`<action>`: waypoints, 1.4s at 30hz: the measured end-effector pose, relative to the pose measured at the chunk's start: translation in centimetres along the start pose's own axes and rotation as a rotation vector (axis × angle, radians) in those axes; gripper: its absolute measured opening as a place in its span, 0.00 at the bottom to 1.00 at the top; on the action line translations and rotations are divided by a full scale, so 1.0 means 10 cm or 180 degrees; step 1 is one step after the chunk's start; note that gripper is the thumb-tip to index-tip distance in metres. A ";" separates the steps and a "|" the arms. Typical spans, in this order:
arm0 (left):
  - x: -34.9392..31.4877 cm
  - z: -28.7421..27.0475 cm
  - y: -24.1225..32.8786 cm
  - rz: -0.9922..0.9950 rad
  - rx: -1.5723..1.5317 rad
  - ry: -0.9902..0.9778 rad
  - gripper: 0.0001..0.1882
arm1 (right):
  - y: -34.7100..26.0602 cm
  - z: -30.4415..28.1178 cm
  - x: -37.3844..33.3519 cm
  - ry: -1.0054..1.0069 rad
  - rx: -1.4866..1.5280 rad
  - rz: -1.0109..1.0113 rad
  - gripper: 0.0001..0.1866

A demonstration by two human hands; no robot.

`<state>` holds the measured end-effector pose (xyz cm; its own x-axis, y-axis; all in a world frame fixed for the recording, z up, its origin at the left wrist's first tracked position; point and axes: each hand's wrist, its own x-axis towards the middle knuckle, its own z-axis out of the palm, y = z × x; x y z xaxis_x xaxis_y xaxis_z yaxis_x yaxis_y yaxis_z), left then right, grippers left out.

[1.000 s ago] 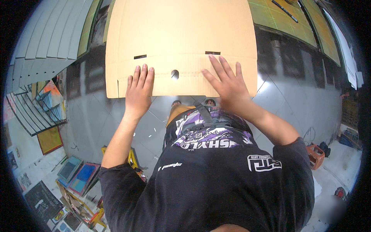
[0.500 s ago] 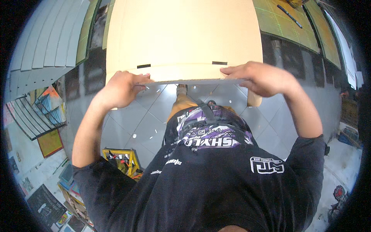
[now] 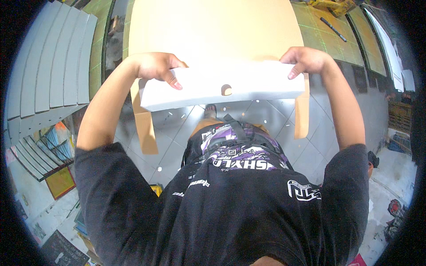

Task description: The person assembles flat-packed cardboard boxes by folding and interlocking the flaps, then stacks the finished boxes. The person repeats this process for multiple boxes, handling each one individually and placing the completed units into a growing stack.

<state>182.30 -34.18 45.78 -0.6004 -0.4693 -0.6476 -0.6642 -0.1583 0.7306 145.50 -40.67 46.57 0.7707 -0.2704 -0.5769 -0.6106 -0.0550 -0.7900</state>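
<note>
A large flat sheet of cardboard, tan on its upper face, lies on the table and reaches its near edge. Its near flap is folded up, showing a white face with a round hole near the middle. At the flap's left end, my left hand is closed on it, thumb on the white side. Toward the right end, my right hand grips it the same way. Narrow tan side tabs hang down at both ends of the flap, beyond the table edge.
Grey flat boxes or boards are stacked on the left. A dark marker pen lies on the green cutting mat at right, near a yellow tool. Small white scraps dot the tiled floor below.
The near flap has been folded over toward the sheet, so its white face now shows. Both hands have moved farther away from my body, and the side tabs have come into fuller view.
</note>
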 end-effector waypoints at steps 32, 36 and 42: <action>-0.75 1.36 -0.37 0.0157 0.0745 0.3603 0.15 | 0.54 1.18 -0.61 0.3017 0.1915 -0.1138 0.30; -0.70 1.34 -0.25 0.0207 0.0803 0.3368 0.17 | 0.24 1.18 -0.58 0.3173 -0.1151 -0.0267 0.23; -0.75 1.31 -0.28 0.0560 0.0459 0.3405 0.20 | 0.10 1.22 -0.38 0.3054 -0.0635 -0.0507 0.20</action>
<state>182.85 -18.85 45.73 -0.0408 -0.9985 0.0377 -0.6948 0.0554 0.7171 144.19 -27.93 45.48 0.4265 -0.9044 0.0150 -0.6001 -0.2953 -0.7434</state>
